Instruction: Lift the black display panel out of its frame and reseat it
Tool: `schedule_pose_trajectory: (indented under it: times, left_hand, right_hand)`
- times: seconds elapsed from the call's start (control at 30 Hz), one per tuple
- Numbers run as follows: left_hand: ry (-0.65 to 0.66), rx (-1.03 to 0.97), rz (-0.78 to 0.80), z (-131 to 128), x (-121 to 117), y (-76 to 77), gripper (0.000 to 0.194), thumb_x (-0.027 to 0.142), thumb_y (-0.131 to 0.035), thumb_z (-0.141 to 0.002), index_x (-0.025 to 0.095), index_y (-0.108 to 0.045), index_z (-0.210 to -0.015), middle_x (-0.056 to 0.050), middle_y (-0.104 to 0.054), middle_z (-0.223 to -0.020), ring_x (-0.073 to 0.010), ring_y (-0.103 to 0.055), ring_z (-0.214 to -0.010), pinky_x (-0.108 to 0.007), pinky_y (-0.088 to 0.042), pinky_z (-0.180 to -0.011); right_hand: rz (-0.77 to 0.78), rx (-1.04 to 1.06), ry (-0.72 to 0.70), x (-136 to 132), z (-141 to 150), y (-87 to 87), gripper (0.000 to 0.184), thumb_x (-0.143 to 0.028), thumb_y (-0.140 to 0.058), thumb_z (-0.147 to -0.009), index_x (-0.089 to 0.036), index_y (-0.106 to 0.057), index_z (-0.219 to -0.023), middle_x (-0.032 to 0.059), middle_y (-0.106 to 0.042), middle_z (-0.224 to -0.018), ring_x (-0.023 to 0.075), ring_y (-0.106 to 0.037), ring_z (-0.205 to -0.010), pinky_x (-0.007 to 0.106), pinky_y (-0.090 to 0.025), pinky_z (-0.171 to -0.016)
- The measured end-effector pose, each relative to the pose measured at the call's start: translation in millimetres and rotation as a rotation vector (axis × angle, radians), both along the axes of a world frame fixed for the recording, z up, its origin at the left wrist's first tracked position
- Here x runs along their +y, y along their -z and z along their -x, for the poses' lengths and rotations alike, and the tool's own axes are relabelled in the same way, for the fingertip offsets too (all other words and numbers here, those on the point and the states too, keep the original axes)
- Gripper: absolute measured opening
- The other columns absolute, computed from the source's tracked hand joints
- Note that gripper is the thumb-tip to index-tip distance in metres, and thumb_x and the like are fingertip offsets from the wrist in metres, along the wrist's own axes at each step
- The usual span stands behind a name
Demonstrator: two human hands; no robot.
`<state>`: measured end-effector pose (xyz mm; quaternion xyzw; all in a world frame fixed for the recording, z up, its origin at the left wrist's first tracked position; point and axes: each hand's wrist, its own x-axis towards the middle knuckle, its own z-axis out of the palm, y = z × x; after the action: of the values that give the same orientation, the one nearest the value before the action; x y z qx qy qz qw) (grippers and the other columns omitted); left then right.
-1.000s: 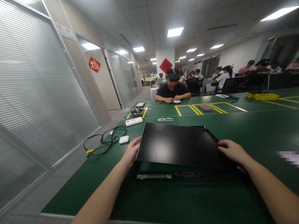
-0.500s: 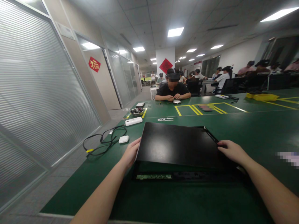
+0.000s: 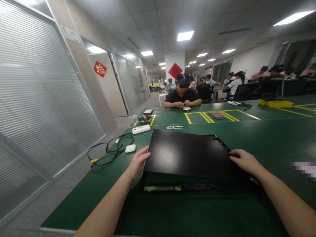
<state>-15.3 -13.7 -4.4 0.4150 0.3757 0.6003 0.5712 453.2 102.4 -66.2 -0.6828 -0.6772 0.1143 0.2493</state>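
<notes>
A glossy black flat panel (image 3: 187,153), like a display panel, is tilted above a dark frame (image 3: 222,187). My left hand (image 3: 138,162) is closed around the panel's left edge, with the thumb on its top face. At the right side, my right hand (image 3: 244,161) pinches the edge where panel and frame meet; which of them it grips is hard to tell, and its fingers underneath are hidden. A green circuit board strip (image 3: 162,188) shows along the near side of the frame.
On the green table (image 3: 81,200) at left lie a white case (image 3: 130,148), a black cable (image 3: 108,152) and a white power strip (image 3: 141,129). Calipers (image 3: 174,127) and a metal bowl (image 3: 144,118) are beyond. Across sits another person (image 3: 182,95), hands at a small device.
My left thumb has come over onto the panel's top face at its left edge. The panel and my right hand have barely moved.
</notes>
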Motion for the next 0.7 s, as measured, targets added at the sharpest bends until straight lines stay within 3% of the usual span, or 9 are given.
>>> schedule_pose_trajectory:
  times: [0.27,0.53,0.7]
  left_hand:
    - [0.0,-0.007,-0.051,0.1,0.2,3.4,0.056,0.016,-0.078,-0.064,0.019,-0.075,-0.119,-0.01,-0.073,-0.126,-0.0361,-0.06,-0.126,-0.044,-0.045,-0.106]
    - [-0.01,-0.019,-0.013,3.3,2.5,8.4,0.058,0.014,-0.078,-0.062,0.019,-0.074,-0.12,-0.01,-0.073,-0.126,-0.0352,-0.063,-0.122,-0.043,-0.047,-0.104]
    - [-0.031,-0.016,0.063,8.6,8.2,16.3,0.065,0.014,-0.074,-0.062,0.015,-0.07,-0.126,-0.011,-0.078,-0.116,-0.0346,-0.068,-0.112,-0.041,-0.051,-0.095]
  right_hand:
    - [0.011,0.153,0.035,-0.9,-0.2,-2.5,0.042,-0.051,-0.057,-0.079,-0.019,-0.073,-0.1,0.0152,-0.075,-0.112,0.0338,-0.069,-0.106,0.046,-0.054,-0.093]
    - [0.046,0.332,0.099,-5.0,-1.0,-7.0,0.038,-0.056,-0.063,-0.074,-0.023,-0.075,-0.086,0.0131,-0.078,-0.099,0.0355,-0.071,-0.099,0.047,-0.056,-0.087]
    - [0.1,0.558,0.141,-10.9,6.0,-18.1,0.024,-0.045,-0.071,-0.066,-0.024,-0.073,-0.079,0.0132,-0.077,-0.105,0.0376,-0.066,-0.111,0.047,-0.05,-0.099]
